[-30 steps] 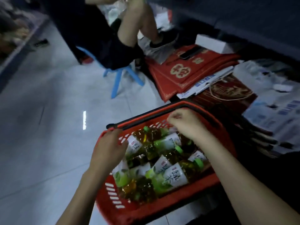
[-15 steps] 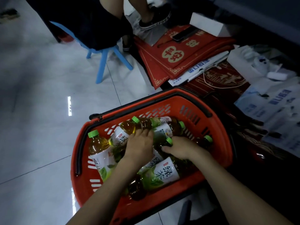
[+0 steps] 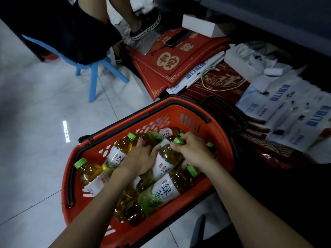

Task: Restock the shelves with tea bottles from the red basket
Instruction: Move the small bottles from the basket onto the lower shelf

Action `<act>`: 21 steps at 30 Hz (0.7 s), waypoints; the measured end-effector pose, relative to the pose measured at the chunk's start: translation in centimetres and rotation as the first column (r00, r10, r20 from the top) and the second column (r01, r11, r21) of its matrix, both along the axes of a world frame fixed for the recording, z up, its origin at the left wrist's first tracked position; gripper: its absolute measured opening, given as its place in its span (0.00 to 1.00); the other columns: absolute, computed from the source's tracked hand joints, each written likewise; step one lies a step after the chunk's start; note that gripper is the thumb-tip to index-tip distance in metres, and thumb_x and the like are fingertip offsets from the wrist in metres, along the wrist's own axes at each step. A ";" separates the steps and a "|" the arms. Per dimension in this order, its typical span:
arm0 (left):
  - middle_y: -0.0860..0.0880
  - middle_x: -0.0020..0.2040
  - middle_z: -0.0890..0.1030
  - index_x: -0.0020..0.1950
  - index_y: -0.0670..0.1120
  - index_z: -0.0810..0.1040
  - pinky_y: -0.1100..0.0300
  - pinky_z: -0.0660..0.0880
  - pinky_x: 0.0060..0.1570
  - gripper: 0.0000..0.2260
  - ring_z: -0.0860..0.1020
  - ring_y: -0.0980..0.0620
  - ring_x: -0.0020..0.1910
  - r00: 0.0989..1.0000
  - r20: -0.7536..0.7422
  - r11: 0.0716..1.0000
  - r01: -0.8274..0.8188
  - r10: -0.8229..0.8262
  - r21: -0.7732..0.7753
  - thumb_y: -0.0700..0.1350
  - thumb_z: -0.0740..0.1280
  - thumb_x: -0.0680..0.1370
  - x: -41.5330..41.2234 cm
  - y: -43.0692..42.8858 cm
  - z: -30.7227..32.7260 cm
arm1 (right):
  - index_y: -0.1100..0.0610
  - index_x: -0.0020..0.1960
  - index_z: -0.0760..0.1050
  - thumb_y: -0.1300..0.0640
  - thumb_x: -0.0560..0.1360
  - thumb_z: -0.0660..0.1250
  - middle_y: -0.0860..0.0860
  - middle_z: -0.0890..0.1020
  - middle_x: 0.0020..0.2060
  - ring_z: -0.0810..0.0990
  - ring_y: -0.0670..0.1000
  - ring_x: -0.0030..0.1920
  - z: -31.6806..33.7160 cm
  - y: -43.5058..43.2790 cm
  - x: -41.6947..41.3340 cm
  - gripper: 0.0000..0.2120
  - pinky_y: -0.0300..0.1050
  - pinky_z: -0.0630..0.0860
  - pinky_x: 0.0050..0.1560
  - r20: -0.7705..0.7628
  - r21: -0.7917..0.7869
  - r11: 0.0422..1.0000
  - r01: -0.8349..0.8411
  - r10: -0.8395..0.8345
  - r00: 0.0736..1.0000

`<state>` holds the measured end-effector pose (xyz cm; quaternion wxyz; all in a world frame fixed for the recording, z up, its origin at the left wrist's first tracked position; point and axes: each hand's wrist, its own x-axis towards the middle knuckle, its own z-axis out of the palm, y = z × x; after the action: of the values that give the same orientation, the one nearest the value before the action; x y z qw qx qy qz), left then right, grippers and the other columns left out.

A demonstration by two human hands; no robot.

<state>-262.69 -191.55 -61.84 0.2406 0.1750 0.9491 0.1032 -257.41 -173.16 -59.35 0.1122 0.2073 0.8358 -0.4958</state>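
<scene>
Two hands are now down among the tea bottles (image 3: 161,192) inside the red basket (image 3: 172,113). A second ago both were at the basket's far rim; half a second ago they were just settling on the pile.

Left hand (image 3: 141,158): palm down near the basket's middle, fingers bent over the shoulder of the far bottle (image 3: 123,145), thumb against its neighbour.

Right hand (image 3: 193,149): toward the basket's right wall, fingers closed round the green-capped neck of the middle bottle (image 3: 166,156).

Both bottles lie on their sides in the basket, not lifted. Roughly eight bottles show, all inside the basket, which sits on the tiled floor (image 3: 35,104). No shelf in view.

Judgement: bottles chosen and gripped, lifting out comes next; restocking has barely begun.

Beyond the basket's far rim: blue stool (image 3: 93,77), red mats (image 3: 179,56).
</scene>
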 end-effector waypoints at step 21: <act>0.50 0.51 0.75 0.70 0.45 0.65 0.57 0.75 0.49 0.30 0.75 0.49 0.52 0.960 0.281 0.950 0.071 0.018 -0.304 0.41 0.73 0.71 -1.9 1.6 1.3 | 0.39 0.76 0.45 0.61 0.62 0.82 0.49 0.70 0.69 0.72 0.52 0.65 0.4 1.2 1.6 0.59 0.51 0.76 0.60 0.089 -0.195 0.979 -0.067 0.085 0.992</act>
<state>-264.59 -189.91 -60.52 0.3985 0.1313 0.9073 -0.0269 -255.79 -171.93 -58.99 0.1912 0.1873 0.7851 -0.5586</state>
